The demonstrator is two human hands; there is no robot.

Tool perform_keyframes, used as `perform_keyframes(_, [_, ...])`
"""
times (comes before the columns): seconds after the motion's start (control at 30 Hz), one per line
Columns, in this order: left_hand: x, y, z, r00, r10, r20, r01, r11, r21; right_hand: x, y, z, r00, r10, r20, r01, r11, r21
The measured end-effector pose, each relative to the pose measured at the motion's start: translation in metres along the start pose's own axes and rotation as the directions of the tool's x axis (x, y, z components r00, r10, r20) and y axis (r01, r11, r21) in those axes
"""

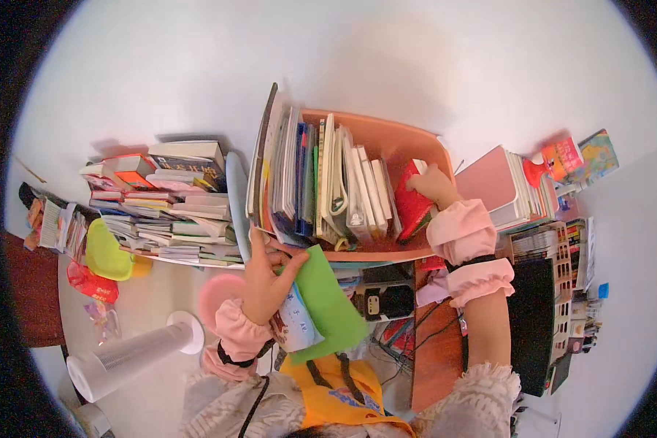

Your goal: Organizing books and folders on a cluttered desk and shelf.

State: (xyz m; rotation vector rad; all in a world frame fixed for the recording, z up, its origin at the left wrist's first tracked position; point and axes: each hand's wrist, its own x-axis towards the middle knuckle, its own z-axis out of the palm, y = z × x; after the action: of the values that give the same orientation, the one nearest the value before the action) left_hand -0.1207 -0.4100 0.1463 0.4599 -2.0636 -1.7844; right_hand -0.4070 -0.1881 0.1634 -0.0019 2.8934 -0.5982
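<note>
Most books already upright in our orange bin (387, 139); L hand (266, 281) grips green book (328, 306), R hand (431, 184) fingers closed on red book (410, 208), both not yet slotted.

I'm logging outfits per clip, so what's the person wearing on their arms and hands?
Both hands, left and right, are bare. Each wrist has a puffy pink gathered cuff with a dark band behind it. A fuzzy pale knit sleeve covers the upper arms.

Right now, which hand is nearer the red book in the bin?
Right. The right hand rests on the red book inside the orange bin; the left hand is below the bin's front, holding a green folder.
</note>
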Motion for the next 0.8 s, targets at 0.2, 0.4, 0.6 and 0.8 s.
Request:
perform_keyframes(0.2, [0.013, 0.009, 0.002, 0.998, -0.024, 0.064, 0.02, 0.998, 0.055, -0.01, 0.017, -0.011, 0.994, -0.049, 0.097, 0.028, 0.978, 0.207])
perform_keyframes(0.4, [0.015, 0.001, 0.0, 0.993, 0.111, 0.051, -0.115, 0.99, 0.081, -0.025, 0.022, -0.003, 0.994, -0.101, 0.047, 0.084, 0.956, 0.281])
perform_keyframes(0.6, [0.02, 0.002, -0.015, 0.996, 0.038, 0.087, -0.052, 0.985, 0.164, -0.039, -0.013, -0.008, 0.999, 0.036, -0.017, -0.038, 0.994, -0.107])
perform_keyframes(0.8, [0.017, 0.011, -0.021, 0.996, 0.006, 0.091, -0.019, 0.99, 0.141, -0.033, -0.011, 0.003, 1.0, 0.017, 0.012, -0.018, 1.0, 0.025])
